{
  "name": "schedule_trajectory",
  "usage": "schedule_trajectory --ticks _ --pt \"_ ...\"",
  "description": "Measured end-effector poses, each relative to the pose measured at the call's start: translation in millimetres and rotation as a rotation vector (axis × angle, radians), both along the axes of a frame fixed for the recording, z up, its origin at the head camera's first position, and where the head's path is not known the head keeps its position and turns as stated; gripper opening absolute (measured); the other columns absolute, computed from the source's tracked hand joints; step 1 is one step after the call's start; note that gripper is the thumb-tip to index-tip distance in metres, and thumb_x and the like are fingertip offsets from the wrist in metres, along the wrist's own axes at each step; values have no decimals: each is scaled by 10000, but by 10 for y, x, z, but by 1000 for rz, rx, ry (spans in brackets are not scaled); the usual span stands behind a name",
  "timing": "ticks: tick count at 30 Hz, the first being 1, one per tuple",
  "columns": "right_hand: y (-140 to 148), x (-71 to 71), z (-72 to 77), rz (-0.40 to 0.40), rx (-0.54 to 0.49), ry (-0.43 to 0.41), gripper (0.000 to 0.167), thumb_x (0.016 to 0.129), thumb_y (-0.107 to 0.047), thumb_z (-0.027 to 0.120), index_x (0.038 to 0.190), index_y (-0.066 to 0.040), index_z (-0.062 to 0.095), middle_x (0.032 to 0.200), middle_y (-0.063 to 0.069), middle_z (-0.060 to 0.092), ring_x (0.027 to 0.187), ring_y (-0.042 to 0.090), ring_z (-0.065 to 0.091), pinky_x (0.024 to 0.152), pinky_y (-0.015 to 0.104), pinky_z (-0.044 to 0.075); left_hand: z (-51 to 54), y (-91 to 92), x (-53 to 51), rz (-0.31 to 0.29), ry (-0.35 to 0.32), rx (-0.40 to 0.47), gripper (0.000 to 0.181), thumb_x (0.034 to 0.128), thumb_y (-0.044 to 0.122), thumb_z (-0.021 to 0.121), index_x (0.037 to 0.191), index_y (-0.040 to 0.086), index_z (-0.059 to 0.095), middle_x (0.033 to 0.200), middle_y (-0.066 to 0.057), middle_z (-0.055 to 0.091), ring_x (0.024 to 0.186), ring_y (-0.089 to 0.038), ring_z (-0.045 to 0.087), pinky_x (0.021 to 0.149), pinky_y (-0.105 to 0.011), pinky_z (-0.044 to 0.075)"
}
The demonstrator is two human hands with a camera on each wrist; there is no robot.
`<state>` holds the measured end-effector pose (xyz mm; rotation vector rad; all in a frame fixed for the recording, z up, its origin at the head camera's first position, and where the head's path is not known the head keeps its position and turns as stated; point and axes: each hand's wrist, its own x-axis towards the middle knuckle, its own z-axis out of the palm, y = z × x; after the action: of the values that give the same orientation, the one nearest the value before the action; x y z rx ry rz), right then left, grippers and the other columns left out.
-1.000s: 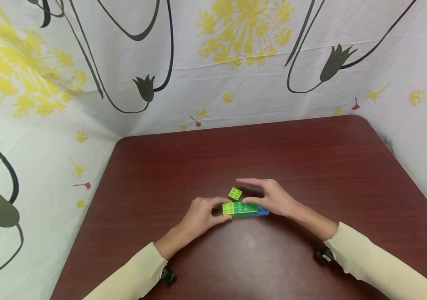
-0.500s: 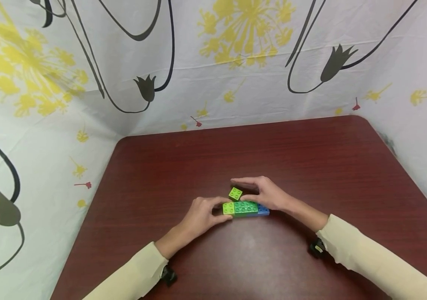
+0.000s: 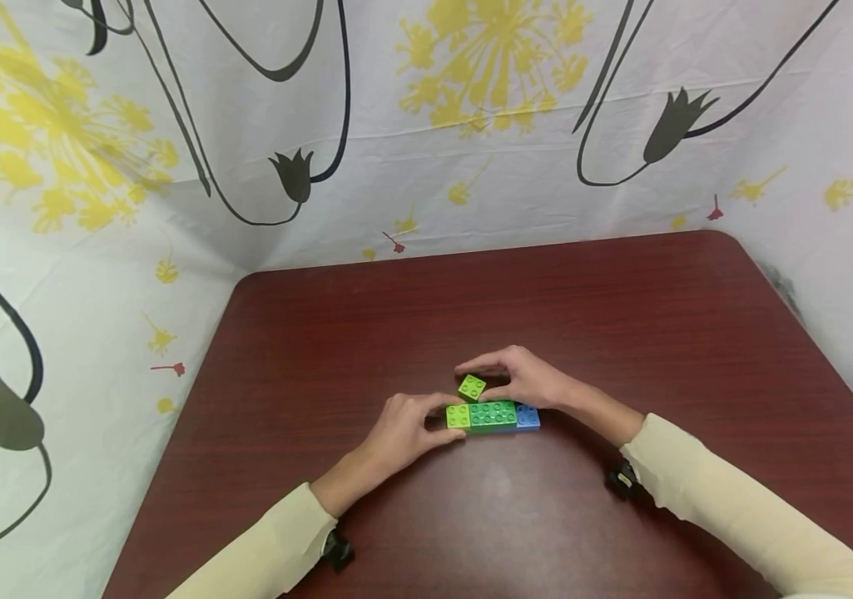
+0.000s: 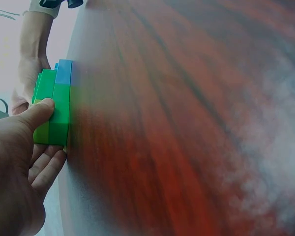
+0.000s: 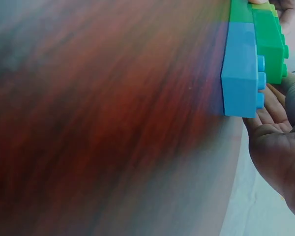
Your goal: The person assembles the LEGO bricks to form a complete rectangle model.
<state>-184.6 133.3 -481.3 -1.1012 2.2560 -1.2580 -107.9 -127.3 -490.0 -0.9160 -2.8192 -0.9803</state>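
On the table a joined row of toy building bricks lies crosswise. A lime brick (image 3: 458, 417) and a longer green brick (image 3: 493, 415) form its top layer, and a blue brick (image 3: 528, 417) shows lower at the right end. My left hand (image 3: 394, 437) grips the row's left end, thumb on the near side, fingers on the far side. Just behind the row lies a loose lime brick (image 3: 473, 387). My right hand (image 3: 531, 381) spans that loose brick, index finger behind it and thumb in front; a small gap shows at the index fingertip. The right wrist view hides the loose brick.
The dark red-brown table (image 3: 366, 333) has rounded far corners. A white cloth (image 3: 426, 191) printed with yellow and grey flowers hangs behind it and along both sides. Small black devices (image 3: 621, 480) are worn at both wrists.
My right hand has moved left and slightly away, from over the row's right part to around the loose lime brick. The left hand keeps its grip; the bricks stay where they were.
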Motion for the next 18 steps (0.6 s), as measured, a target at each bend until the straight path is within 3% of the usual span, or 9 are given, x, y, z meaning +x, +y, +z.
schedule_trajectory --ticks 8,18 --pt "-31 -34 -43 -5 39 57 475 933 -80 833 1391 -87 709 1359 49 717 1257 226 672 998 426 570 13 -1 2 -13 7 8 394 905 345 876 1246 173 778 1128 33 796 978 -63 740 816 -274 603" --pt "-45 -29 -48 -36 60 48 409 946 -78 817 1347 -111 743 1282 23 750 1176 189 706 960 415 581 7 -2 1 -14 1 8 397 907 344 875 1255 181 775 1135 33 795 982 -64 740 810 -279 604"
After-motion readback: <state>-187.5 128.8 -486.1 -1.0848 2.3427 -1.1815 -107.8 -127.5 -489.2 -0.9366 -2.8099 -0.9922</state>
